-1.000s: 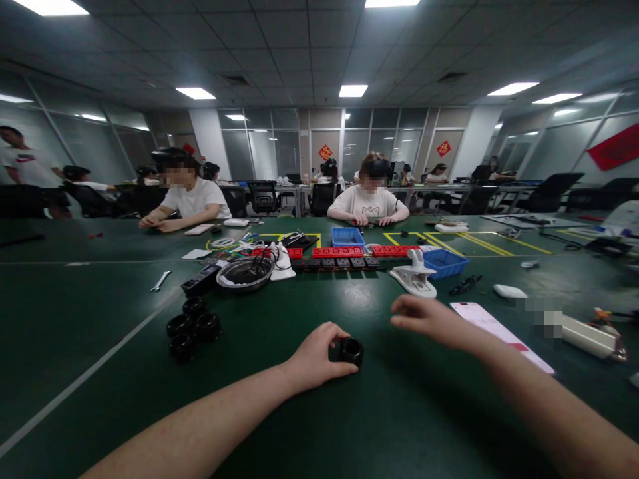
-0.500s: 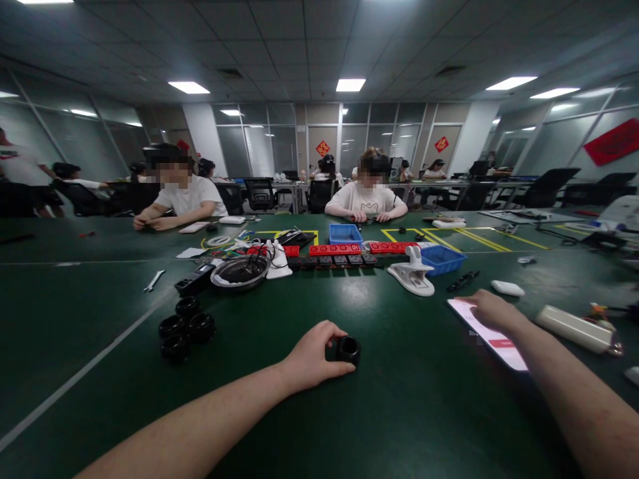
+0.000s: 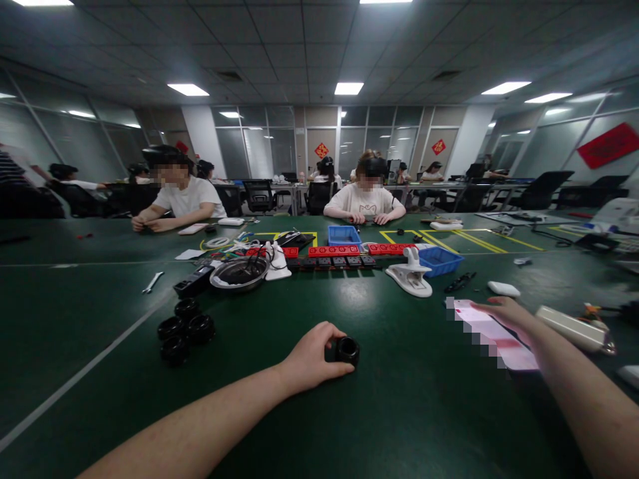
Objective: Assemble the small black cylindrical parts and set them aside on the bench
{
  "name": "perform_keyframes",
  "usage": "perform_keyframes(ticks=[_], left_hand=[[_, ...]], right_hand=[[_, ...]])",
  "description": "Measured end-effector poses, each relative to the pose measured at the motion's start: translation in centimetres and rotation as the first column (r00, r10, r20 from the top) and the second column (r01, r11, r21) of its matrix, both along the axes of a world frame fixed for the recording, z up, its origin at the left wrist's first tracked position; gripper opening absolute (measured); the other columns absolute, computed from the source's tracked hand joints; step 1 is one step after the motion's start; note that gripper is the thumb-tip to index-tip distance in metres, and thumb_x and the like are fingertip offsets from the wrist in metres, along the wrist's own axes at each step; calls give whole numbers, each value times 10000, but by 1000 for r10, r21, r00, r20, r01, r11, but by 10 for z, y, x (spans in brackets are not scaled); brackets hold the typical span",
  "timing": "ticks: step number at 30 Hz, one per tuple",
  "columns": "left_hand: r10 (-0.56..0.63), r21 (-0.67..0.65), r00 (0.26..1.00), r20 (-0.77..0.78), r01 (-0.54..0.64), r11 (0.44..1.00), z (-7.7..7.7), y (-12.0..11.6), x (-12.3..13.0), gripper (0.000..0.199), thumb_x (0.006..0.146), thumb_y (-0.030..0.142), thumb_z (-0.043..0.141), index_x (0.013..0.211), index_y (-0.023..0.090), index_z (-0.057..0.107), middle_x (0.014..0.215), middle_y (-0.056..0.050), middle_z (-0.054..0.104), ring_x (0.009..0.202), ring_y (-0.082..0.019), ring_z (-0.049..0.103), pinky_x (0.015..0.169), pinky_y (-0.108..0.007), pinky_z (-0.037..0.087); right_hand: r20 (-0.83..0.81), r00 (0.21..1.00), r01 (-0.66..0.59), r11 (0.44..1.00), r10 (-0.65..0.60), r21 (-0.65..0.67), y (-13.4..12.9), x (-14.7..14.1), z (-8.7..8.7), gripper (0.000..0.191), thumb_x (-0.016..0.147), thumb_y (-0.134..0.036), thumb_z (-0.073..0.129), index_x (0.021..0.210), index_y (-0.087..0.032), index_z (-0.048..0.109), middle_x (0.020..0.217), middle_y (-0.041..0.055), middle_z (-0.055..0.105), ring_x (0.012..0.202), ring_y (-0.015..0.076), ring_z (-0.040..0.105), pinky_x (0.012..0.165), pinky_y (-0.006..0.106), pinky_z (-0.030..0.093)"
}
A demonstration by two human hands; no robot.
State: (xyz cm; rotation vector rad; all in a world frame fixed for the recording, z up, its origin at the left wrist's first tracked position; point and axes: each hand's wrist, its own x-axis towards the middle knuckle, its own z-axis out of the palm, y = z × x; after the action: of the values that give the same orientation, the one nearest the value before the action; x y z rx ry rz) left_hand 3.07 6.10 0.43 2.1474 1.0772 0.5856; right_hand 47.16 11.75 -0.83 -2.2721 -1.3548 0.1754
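Observation:
My left hand [image 3: 312, 352] grips a black, thick-walled ring-shaped part [image 3: 348, 351] between thumb and fingers, its round opening facing up. At the right, my right hand [image 3: 506, 313] has hold of a smartphone [image 3: 492, 336] by its right side, with a lit pinkish screen. Part of the screen is pixelated, and some of the fingers are hard to make out. Several similar black ring-shaped parts [image 3: 187, 328] stand in a cluster to the left of my left hand.
Across the green table [image 3: 299, 426] lie red power strips [image 3: 333, 251], blue bins [image 3: 439, 261], a white clamp base [image 3: 410, 273], a metal bowl [image 3: 239, 274] with cables, a wrench [image 3: 152, 283], a white case [image 3: 503, 289] and a beige cylinder [image 3: 572, 329]. Two people sit opposite.
My right hand has gone from pointing on the phone's screen to grasping its side; the phone has shifted slightly right. My left hand keeps the black part in the same place.

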Motion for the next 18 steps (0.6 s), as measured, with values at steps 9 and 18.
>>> perform_keyframes(ticks=[9, 18], left_hand=[[7, 30, 1000, -8, -7, 1000, 0, 0, 1, 370, 629, 381, 639, 918, 185, 516, 897, -18, 485, 761, -163, 465, 638, -261, 385], [5, -4, 1000, -12, -5, 1000, 2, -1, 0, 377, 633, 392, 634, 925, 190, 508, 916, -19, 480, 775, -166, 464, 643, -262, 390]], right_hand=[[-151, 989, -19, 997, 7, -79, -1, -3, -3, 717, 616, -380, 606, 1157, 36, 387, 1107, 298, 452, 912, 295, 509, 630, 301, 403], [26, 999, 28, 991, -31, 127, 1, -28, 27, 503, 748, -395, 428, 1052, 2, 479, 921, 261, 550, 770, 271, 549, 558, 320, 396]])
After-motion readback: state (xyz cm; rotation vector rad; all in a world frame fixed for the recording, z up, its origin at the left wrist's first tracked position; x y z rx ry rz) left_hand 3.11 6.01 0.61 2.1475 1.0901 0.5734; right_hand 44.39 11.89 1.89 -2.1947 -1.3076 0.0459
